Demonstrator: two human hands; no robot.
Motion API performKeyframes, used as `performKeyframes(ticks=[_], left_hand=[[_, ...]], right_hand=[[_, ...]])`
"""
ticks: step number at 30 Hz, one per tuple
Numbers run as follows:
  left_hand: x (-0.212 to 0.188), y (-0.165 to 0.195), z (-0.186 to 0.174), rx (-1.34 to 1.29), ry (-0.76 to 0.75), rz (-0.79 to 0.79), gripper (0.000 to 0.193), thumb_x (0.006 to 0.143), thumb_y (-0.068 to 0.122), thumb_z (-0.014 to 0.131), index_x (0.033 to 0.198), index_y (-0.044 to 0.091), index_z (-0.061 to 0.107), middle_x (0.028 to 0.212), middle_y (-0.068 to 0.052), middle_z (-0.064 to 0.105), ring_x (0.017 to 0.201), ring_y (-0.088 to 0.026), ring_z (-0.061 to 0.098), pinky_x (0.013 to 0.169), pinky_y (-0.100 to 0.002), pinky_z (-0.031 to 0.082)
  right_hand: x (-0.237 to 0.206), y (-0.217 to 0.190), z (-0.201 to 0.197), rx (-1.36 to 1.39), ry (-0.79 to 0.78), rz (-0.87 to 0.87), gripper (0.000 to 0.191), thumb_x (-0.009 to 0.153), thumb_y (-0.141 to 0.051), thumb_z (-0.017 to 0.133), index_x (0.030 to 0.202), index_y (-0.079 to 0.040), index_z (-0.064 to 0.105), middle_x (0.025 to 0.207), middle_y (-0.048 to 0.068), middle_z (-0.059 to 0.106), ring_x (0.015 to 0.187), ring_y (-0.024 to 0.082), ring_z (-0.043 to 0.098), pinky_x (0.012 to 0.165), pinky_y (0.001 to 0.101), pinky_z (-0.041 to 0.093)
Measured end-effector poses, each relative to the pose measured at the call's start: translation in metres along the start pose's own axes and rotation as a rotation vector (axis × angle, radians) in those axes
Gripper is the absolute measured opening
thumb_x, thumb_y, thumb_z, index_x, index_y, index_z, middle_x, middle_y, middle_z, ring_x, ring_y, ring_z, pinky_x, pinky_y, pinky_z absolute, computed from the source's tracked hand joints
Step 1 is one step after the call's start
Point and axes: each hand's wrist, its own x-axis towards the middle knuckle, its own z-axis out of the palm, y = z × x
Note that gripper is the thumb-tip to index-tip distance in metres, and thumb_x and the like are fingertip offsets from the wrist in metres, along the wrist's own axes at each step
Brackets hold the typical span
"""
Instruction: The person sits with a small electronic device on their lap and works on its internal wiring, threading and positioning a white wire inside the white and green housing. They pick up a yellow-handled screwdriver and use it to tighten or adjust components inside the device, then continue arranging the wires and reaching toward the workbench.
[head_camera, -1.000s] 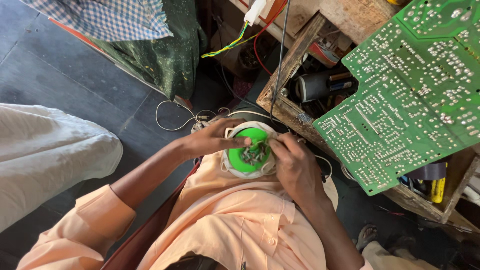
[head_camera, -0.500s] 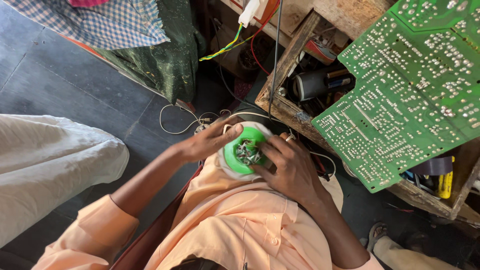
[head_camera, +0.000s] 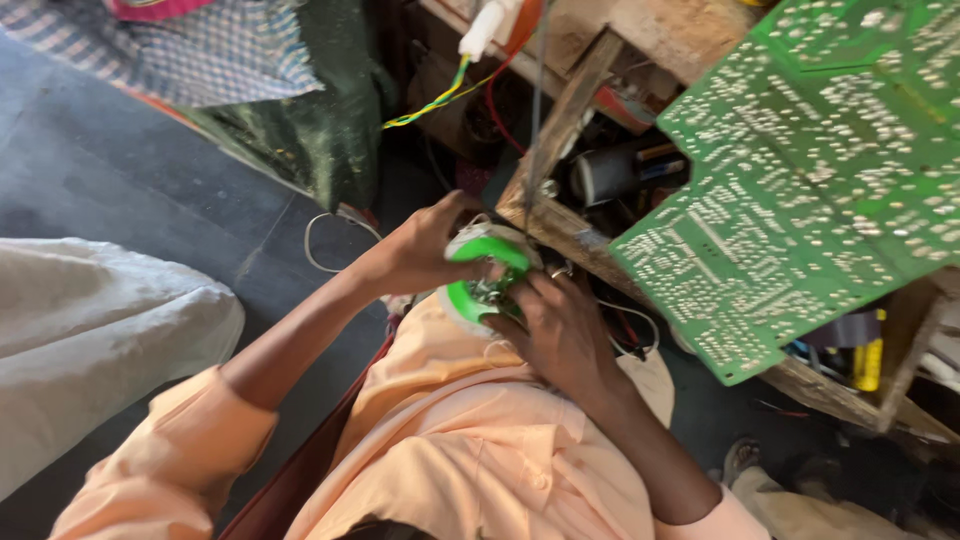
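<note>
Green plastic is what catches the eye: a small round green-and-white plastic device (head_camera: 478, 280) with a tangle of thin wires and metal parts at its open middle, held over the person's lap in peach cloth, just near of the rough wooden crate (head_camera: 560, 225). The left hand (head_camera: 425, 245) wraps round its far-left rim, fingers curled in a firm grasp. The right hand (head_camera: 560, 325) covers its near-right side, fingertips pressed into the wired centre, grasping the thing too, though what exactly they pinch is hidden. It looks light and stiff, a hard shell that ought to bear a squeeze at the rim; the exposed innards seem delicate, so the rim is the sensible hold. A large green circuit board (head_camera: 800, 170) leans over the crate to the right.
</note>
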Motion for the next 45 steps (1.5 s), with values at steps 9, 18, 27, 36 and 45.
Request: performKeyframes(ticks=[9,18,27,36,45], left_hand=[[0.004,0.032,0.04,0.056,0.008,-0.105,0.086,0.057,0.026,0.094,0.132,0.008,0.054,0.113,-0.012,0.072,0.106,-0.025,0.071,0.089,-0.039,0.055],[0.01,0.007,0.078,0.286,0.102,0.35,0.089,0.06,0.02,0.085,0.138,0.005,0.046,0.141,-0.027,0.049,0.138,-0.045,0.046,0.11,-0.051,0.042],[-0.011,0.051,0.084,0.334,0.148,0.254,0.098,0.055,0.031,0.091,0.14,0.007,0.048,0.151,-0.028,0.037,0.142,-0.046,0.034,0.112,-0.055,0.032],[-0.019,0.076,0.055,0.312,0.181,0.188,0.077,0.061,0.025,0.087,0.131,0.009,0.059,0.152,-0.022,0.043,0.142,-0.043,0.039,0.111,-0.053,0.036],[-0.018,0.08,0.056,0.189,0.244,0.223,0.055,0.07,0.02,0.083,0.12,0.007,0.066,0.138,-0.015,0.061,0.13,-0.03,0.061,0.104,-0.042,0.05]], right_hand=[[-0.056,0.058,-0.003,0.018,-0.009,0.012,0.013,0.086,-0.012,0.062,0.095,-0.005,0.068,0.097,0.014,0.063,0.101,0.036,0.062,0.087,0.0469,0.051],[-0.104,-0.01,-0.169,0.212,-0.204,0.026,0.035,0.101,-0.017,0.057,0.132,-0.004,0.066,0.128,0.012,0.062,0.118,0.027,0.063,0.104,0.043,0.049],[-0.172,0.061,-0.227,-0.38,0.537,0.597,0.064,0.076,-0.018,0.087,0.133,0.002,0.063,0.122,0.026,0.066,0.11,0.044,0.062,0.092,0.0483,0.05],[-0.188,0.111,-0.209,0.427,0.701,0.483,0.077,0.072,-0.004,0.083,0.143,0.0,0.052,0.131,0.017,0.061,0.12,0.027,0.063,0.102,0.0386,0.054],[-0.233,0.126,-0.199,1.222,1.084,0.101,0.058,0.098,-0.016,0.08,0.142,0.006,0.049,0.136,0.022,0.059,0.127,0.033,0.061,0.117,0.0471,0.05]])
